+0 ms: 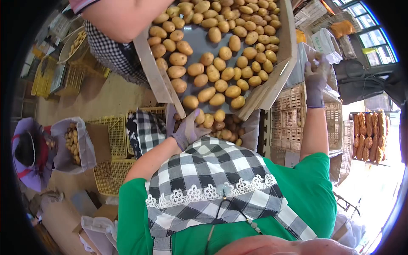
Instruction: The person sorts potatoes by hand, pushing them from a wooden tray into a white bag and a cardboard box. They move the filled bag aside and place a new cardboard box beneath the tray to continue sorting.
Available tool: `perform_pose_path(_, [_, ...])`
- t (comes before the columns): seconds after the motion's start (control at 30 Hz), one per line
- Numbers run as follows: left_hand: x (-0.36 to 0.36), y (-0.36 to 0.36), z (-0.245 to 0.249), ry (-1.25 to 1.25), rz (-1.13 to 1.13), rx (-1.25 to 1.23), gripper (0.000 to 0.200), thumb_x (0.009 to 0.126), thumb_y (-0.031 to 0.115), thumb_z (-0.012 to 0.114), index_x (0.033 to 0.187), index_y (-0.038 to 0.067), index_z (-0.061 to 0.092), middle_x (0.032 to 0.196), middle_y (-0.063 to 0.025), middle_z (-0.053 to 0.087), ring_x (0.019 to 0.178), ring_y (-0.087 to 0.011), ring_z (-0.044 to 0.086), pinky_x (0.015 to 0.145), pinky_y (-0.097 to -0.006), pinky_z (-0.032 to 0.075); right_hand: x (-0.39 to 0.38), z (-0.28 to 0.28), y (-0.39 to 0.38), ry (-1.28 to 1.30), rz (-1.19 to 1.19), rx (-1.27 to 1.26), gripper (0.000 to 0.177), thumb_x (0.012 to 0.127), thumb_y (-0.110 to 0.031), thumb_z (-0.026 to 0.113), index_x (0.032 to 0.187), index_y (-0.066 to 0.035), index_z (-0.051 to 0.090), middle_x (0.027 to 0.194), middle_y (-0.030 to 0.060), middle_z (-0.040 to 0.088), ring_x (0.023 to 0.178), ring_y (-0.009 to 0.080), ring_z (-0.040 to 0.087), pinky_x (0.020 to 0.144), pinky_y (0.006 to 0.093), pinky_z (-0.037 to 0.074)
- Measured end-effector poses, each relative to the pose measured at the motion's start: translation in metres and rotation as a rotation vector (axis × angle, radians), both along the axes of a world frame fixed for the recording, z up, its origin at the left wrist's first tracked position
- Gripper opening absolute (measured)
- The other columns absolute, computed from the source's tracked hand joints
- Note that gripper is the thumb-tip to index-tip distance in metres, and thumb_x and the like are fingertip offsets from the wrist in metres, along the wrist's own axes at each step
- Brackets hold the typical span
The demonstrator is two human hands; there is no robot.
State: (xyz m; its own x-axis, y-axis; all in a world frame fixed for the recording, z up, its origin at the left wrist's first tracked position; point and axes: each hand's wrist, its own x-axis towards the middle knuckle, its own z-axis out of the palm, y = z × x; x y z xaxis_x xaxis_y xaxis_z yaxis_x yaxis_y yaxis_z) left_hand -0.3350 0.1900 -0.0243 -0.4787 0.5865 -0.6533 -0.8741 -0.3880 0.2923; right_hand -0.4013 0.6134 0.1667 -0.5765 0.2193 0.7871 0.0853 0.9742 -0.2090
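Observation:
Many potatoes (pixel 220 62) lie on a grey sorting tray with wooden side boards (pixel 272 87), which narrows toward me. At its mouth, my left hand (pixel 190 132) in a thin grey glove has its fingers apart, fingertips right at the lowest potatoes (pixel 208 120). Below the mouth, more potatoes (pixel 227 135) sit in a lined container against my checked apron. My right hand (pixel 316 80), also gloved, reaches far out to the right over a plastic crate (pixel 287 121). Its fingers curl around something brownish beside a white bag (pixel 326 44); I cannot tell what it is.
Another person's arm (pixel 127 19) extends across the tray's upper left. A further person (pixel 32 148) is at the far left beside a white-lined container of potatoes (pixel 87 148). Yellow crates (pixel 111 176) stand left of me. Filled brown net sacks (pixel 369 136) are at the right.

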Motion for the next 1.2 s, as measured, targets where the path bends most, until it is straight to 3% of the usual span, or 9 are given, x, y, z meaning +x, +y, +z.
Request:
perform_pose_path(0.23, [0.003, -0.004, 0.02, 0.14, 0.01, -0.001, 0.076, 0.088, 0.055, 0.048, 0.142, 0.007, 0.026, 0.14, -0.0191, 0.037, 0.124, -0.0421, 0.041, 0.107, -0.0572, 0.028, -0.064, -0.066, -0.149, -0.863, 0.127, -0.117, 0.069, 0.078, -0.045, 0.068, 0.133, -0.008, 0.048, 0.123, 0.0192, 0.057, 0.123, 0.0354, 0.046, 0.102, 0.0409, 0.036])
perform_pose_path(0.33, [0.009, 0.0, 0.044, 0.149, 0.007, 0.001, 0.102, 0.075, 0.081, 0.043, 0.144, 0.008, 0.023, 0.142, -0.0188, 0.033, 0.125, -0.0386, 0.042, 0.108, -0.0549, 0.029, -0.056, -0.092, -0.236, -0.91, 0.376, -0.042, 0.083, 0.076, -0.058, 0.06, 0.141, -0.012, 0.035, 0.146, 0.0131, 0.033, 0.131, 0.0385, 0.033, 0.095, 0.0759, 0.021])
perform_pose_path(0.57, [0.006, 0.0, 0.033, 0.13, 0.06, -0.045, 0.112, 0.073, 0.082, 0.045, 0.146, 0.005, 0.008, 0.145, -0.0219, 0.029, 0.131, -0.0454, 0.031, 0.107, -0.0569, 0.03, 0.03, -0.113, -0.218, -0.962, 0.928, 0.326, 0.059, 0.078, -0.041, 0.063, 0.132, -0.023, 0.049, 0.149, 0.0021, 0.03, 0.131, 0.0205, 0.039, 0.102, 0.0629, 0.027])
perform_pose_path(0.63, [0.003, -0.004, 0.027, 0.137, 0.027, 0.019, 0.109, 0.074, 0.081, 0.042, 0.144, 0.003, 0.012, 0.144, -0.0227, 0.03, 0.132, -0.0452, 0.03, 0.107, -0.0583, 0.029, 0.009, -0.065, -0.202, -1.288, 0.468, 0.173, 0.047, 0.078, -0.036, 0.064, 0.119, -0.016, 0.054, 0.122, 0.0042, 0.054, 0.115, 0.0206, 0.05, 0.091, 0.0515, 0.037])
perform_pose_path(0.7, [0.003, -0.004, 0.025, 0.102, 0.016, 0.119, 0.101, 0.077, 0.081, 0.036, 0.14, 0.002, 0.024, 0.146, -0.0228, 0.027, 0.133, -0.0449, 0.028, 0.108, -0.06, 0.026, -0.009, -0.069, -0.192, -0.636, 0.335, 0.124, 0.039, 0.076, -0.033, 0.066, 0.11, -0.016, 0.06, 0.11, 0.0032, 0.061, 0.109, 0.0216, 0.056, 0.091, 0.0495, 0.038])
perform_pose_path(0.93, [0.004, -0.012, 0.015, 0.162, -0.012, 0.032, 0.1, 0.077, 0.08, 0.038, 0.142, 0.006, 0.024, 0.143, -0.0202, 0.032, 0.128, -0.0388, 0.037, 0.108, -0.0536, 0.031, 0.003, -0.136, -0.253, -0.379, 0.995, 0.269, 0.049, 0.077, -0.034, 0.066, 0.123, -0.023, 0.055, 0.119, 0.0034, 0.056, 0.115, 0.0229, 0.049, 0.102, 0.0512, 0.03])
perform_pose_path(1.03, [0.005, -0.015, 0.008, 0.397, -0.096, -0.041, 0.09, 0.082, 0.076, 0.037, 0.142, 0.01, 0.024, 0.146, -0.0178, 0.027, 0.132, -0.0395, 0.03, 0.109, -0.0589, 0.025, -0.043, -0.071, -0.181, -0.883, 0.296, 0.048, 0.035, 0.077, -0.03, 0.066, 0.11, -0.02, 0.062, 0.099, 0.0057, 0.065, 0.093, 0.0283, 0.062, 0.082, 0.0421, 0.047])
perform_pose_path(1.13, [0.003, -0.032, -0.03, 0.667, -0.21, -0.004, 0.084, 0.085, 0.072, 0.038, 0.142, 0.012, 0.023, 0.148, -0.0175, 0.023, 0.136, -0.0414, 0.023, 0.109, -0.0634, 0.02, -0.097, -0.082, -0.06, -0.394, 0.057, -0.659, 0.053, 0.08, -0.043, 0.063, 0.121, -0.011, 0.054, 0.107, 0.0144, 0.064, 0.099, 0.0301, 0.062, 0.085, 0.0392, 0.049])
perform_pose_path(1.2, [0.006, -0.004, 0.033, 0.084, 0.1, -0.046, 0.077, 0.087, 0.071, 0.035, 0.133, 0.008, 0.034, 0.143, -0.019, 0.028, 0.13, -0.0409, 0.033, 0.107, -0.0639, 0.023, -0.119, -0.078, -0.06, -0.56, -0.141, -0.75, 0.066, 0.079, -0.052, 0.06, 0.129, -0.01, 0.049, 0.122, 0.018, 0.055, 0.114, 0.032, 0.053, 0.095, 0.0467, 0.041])
